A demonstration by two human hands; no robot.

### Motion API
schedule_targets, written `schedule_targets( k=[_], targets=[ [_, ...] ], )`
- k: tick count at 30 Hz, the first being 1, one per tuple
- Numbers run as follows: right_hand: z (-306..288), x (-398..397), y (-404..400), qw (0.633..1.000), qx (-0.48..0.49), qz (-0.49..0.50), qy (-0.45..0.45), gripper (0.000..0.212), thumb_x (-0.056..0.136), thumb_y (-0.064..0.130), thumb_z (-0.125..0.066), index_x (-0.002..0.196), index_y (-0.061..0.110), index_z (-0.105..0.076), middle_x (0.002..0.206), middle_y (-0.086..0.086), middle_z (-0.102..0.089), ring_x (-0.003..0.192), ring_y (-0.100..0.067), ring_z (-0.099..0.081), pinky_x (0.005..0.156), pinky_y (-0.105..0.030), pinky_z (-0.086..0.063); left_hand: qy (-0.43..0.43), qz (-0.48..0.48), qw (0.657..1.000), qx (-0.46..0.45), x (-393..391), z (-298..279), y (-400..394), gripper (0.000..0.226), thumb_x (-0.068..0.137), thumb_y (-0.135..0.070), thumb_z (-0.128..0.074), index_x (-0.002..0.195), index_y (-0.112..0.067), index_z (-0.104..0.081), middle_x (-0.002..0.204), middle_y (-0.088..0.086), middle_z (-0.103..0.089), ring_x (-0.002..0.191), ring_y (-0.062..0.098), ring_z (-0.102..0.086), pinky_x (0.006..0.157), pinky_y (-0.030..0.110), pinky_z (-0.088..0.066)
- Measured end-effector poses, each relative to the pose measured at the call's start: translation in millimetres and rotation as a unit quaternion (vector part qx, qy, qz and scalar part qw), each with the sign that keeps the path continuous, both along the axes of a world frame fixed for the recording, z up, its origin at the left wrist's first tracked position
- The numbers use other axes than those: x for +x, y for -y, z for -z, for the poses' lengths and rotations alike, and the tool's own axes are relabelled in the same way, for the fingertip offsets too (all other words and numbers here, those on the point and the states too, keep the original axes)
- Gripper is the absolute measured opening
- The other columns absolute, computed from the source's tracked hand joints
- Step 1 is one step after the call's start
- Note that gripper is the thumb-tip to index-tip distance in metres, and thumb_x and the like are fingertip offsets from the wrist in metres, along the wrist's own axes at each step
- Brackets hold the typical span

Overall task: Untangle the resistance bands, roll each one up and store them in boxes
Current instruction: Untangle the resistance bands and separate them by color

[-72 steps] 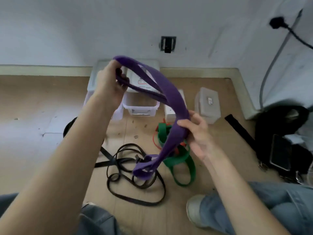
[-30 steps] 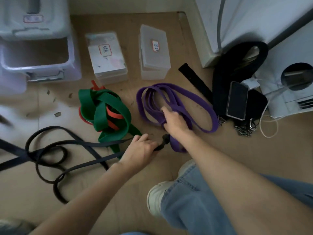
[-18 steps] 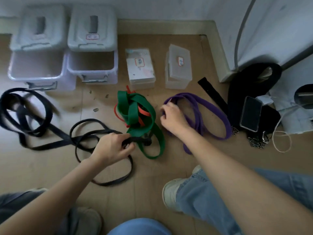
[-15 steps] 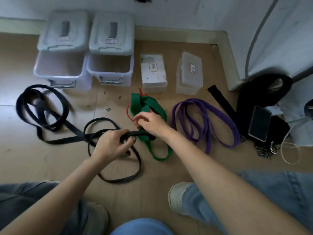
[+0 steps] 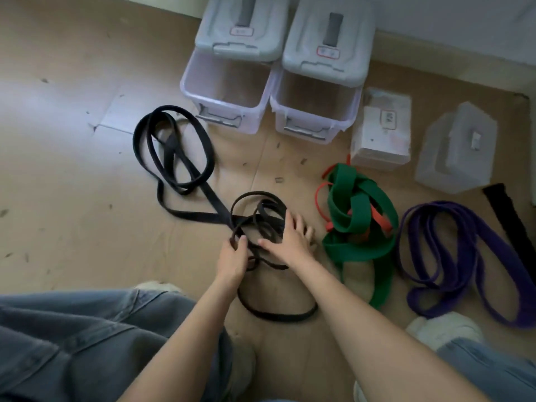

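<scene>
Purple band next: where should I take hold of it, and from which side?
Take the purple band at its near end, where the strands bunch into one bend by the white shoe. Come from above on the person's right side, grip across all strands. It lies flat and separate from the green band, so it should probably lift free. Both hands are busy in the black bands.

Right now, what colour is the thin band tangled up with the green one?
Orange-red; the thin band threads through the green band, clearest in the head view.
</scene>
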State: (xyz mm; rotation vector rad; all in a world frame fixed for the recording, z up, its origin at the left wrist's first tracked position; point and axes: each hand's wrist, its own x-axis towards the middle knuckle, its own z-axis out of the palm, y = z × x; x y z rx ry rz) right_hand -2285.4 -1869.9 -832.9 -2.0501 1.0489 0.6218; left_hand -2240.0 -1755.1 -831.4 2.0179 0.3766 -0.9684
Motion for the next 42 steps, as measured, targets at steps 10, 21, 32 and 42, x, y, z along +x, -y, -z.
schedule_targets(
  k=[10, 21, 32, 42],
  targets=[
    [-49, 94, -71, 0.880, 0.244, 0.222, 0.342, 0.064, 0.092, 0.007, -0.055, 0.146, 0.023, -0.025, 0.149, -0.004, -0.030, 0.136, -0.017, -0.034, 0.113, -0.037, -0.031, 0.313, -0.038, 0.948, -0.046, 94, -67, -4, 0.036, 0.089, -0.022, -0.054, 0.126, -0.020, -0.054, 0.118, 0.003, -0.063, 0.109, 0.019, -0.057, 0.090, 0.026, -0.041],
    [-43, 203, -88, 0.953, 0.137, 0.073, 0.260, 0.042, 0.096, 0.011, -0.044, 0.138, 0.012, -0.041, 0.148, -0.005, -0.029, 0.132, -0.021, -0.034, 0.109, -0.027, -0.025, 0.254, 0.117, 0.954, 0.109, 215, -59, -96, 0.070, 0.083, -0.028, -0.066, 0.139, -0.008, -0.031, 0.143, 0.015, -0.039, 0.132, 0.031, -0.037, 0.107, 0.043, -0.034],
    [-14, 209, -131, 0.953, 0.224, -0.067, 0.193, 0.050, 0.090, 0.005, -0.055, 0.138, 0.000, -0.041, 0.157, -0.008, -0.015, 0.142, -0.021, -0.021, 0.114, -0.025, -0.017, 0.268, 0.055, 0.961, 0.037, 215, -23, -97, 0.056, 0.091, -0.015, -0.053, 0.143, -0.016, -0.035, 0.154, 0.009, -0.023, 0.139, 0.018, -0.024, 0.109, 0.025, -0.017],
    [-8, 163, -125, 0.966, 0.193, -0.105, 0.139, 0.060, 0.087, 0.005, -0.056, 0.142, 0.017, -0.036, 0.158, -0.009, -0.008, 0.143, -0.022, -0.019, 0.111, -0.026, -0.023, 0.288, 0.144, 0.927, 0.194, 186, -37, -103, 0.061, 0.089, -0.016, -0.050, 0.146, -0.020, -0.028, 0.157, 0.009, -0.013, 0.143, 0.028, -0.011, 0.114, 0.047, -0.015]
  ],
)
